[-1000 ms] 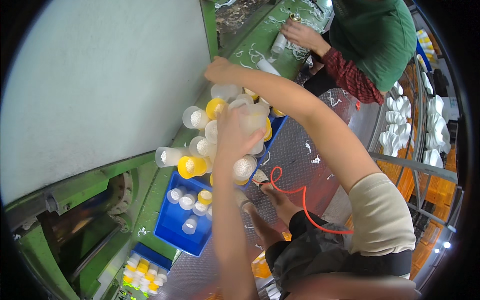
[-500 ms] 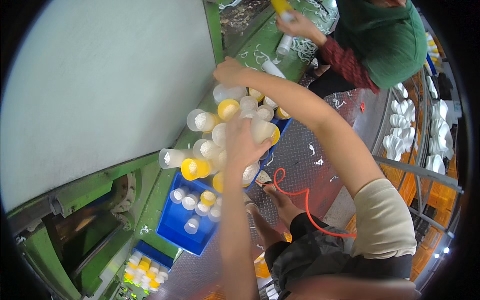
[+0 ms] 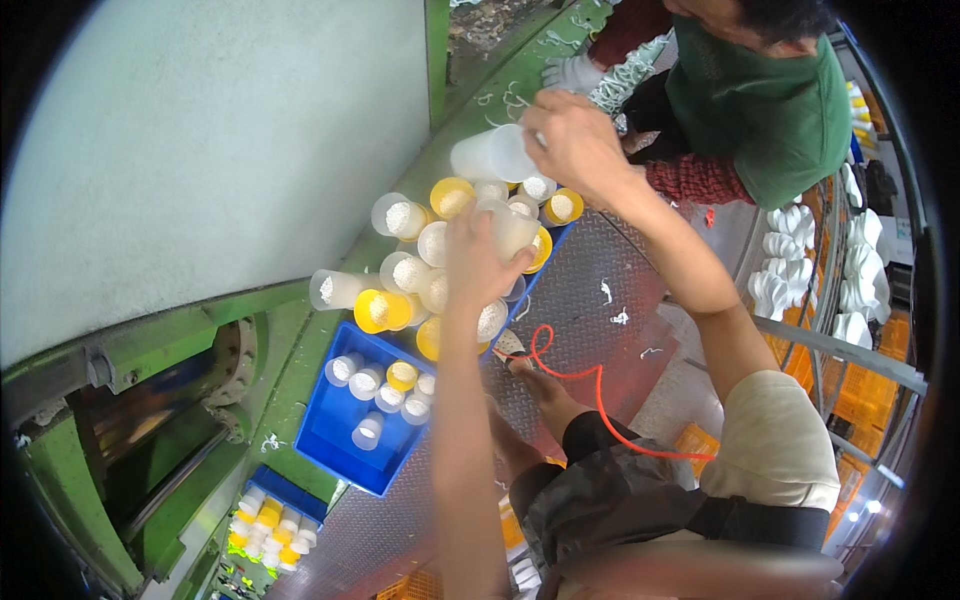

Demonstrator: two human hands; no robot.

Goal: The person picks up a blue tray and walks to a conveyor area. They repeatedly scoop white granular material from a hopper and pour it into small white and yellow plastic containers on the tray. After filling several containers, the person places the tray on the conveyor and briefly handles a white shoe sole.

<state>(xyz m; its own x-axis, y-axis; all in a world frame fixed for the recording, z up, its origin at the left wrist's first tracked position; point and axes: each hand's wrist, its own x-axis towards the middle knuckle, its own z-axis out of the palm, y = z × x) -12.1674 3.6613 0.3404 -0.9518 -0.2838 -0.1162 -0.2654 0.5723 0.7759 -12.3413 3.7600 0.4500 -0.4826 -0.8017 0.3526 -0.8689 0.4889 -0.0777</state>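
My right hand (image 3: 578,142) closes round the right end of a translucent plastic cup (image 3: 488,154), which it holds tilted over the green ledge. My left hand (image 3: 474,252) is closed on another translucent cup (image 3: 515,228) above the crowded cups, its fingers partly round the side. Below and around it stand several white and yellow cups, such as a yellow cup (image 3: 379,312) and a translucent cup (image 3: 335,290), many holding white granules. They are packed close together and lean at various angles. My left hand and forearm hide some of them.
A blue bin (image 3: 313,430) holds several smaller filled cups. Beyond it, another blue crate (image 3: 290,490) has white and yellow cups. A co-worker's gloved hand (image 3: 572,75) rests on the green ledge (image 3: 470,115) near white strips. A red coiled hose (image 3: 603,400) crosses the patterned floor.
My right hand has moved right from the ledge's inner side, now with the translucent cup in it. My left hand stays on its cup. The co-worker's raised yellow-and-white piece is out of sight.
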